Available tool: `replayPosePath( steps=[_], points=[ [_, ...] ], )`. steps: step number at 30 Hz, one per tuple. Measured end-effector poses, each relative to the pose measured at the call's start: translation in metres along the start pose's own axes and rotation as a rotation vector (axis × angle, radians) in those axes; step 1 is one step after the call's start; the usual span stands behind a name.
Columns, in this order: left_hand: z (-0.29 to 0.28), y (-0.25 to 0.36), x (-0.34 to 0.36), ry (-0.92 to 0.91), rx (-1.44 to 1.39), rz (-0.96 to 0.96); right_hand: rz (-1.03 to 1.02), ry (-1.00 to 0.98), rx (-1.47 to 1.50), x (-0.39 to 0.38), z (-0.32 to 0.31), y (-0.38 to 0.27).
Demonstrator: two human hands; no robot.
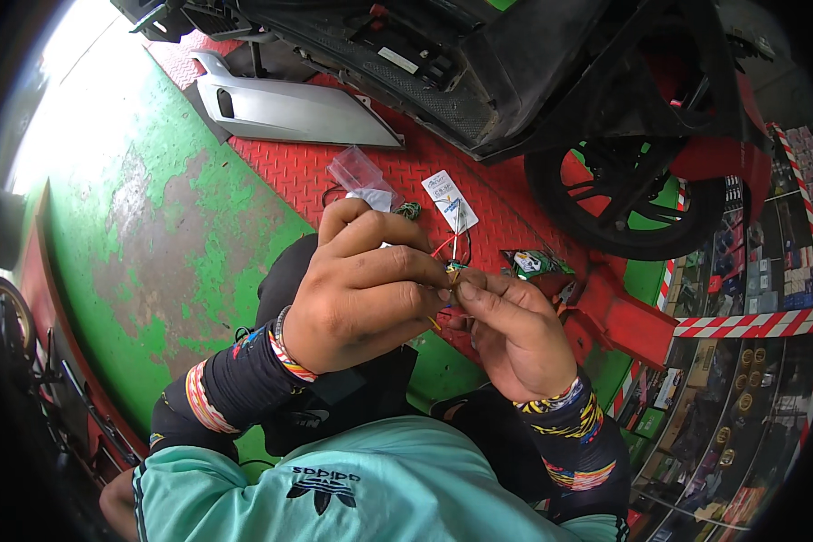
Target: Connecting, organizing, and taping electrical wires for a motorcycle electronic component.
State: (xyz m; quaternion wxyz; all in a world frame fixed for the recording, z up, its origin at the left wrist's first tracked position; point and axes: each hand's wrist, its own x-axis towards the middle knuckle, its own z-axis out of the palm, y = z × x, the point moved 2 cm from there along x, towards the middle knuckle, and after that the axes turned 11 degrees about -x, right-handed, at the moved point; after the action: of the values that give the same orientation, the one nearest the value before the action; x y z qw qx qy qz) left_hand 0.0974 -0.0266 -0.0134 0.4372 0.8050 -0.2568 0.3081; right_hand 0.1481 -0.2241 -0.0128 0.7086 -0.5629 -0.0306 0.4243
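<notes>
- Basically, left hand [363, 282] and right hand [518, 332] both pinch thin wires [453, 266] below the white card [450, 200], prob for finer control
- Clear box [356, 168] sits left of the card, seemingly for easy reach

From far away, I see big white light at the top left washing out part of the green floor [253, 203], the black motorbike [537, 77] looking dim, the thin wires [442, 245] too small to see well, and the shelves [759, 300] bending near the round, dark edge.
</notes>
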Motion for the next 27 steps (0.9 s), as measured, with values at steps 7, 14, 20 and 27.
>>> replayPosePath(
  steps=[7, 14, 20, 27],
  points=[
    [0.007, -0.012, -0.004, -0.002, -0.277, -0.093, -0.508, 0.096, -0.532, -0.006, -0.01, -0.004],
    [0.01, -0.018, -0.004, -0.038, -0.468, -0.175, -1.085, 0.357, -1.478, -0.006, -0.022, -0.016],
    [0.01, -0.019, -0.005, -0.043, -0.464, -0.168, -1.338, 0.4, -1.698, -0.008, -0.023, -0.021],
    [0.01, -0.019, -0.003, -0.018, -0.394, -0.13, -1.118, 0.365, -1.606, -0.008, 0.0, -0.028]
  ],
)
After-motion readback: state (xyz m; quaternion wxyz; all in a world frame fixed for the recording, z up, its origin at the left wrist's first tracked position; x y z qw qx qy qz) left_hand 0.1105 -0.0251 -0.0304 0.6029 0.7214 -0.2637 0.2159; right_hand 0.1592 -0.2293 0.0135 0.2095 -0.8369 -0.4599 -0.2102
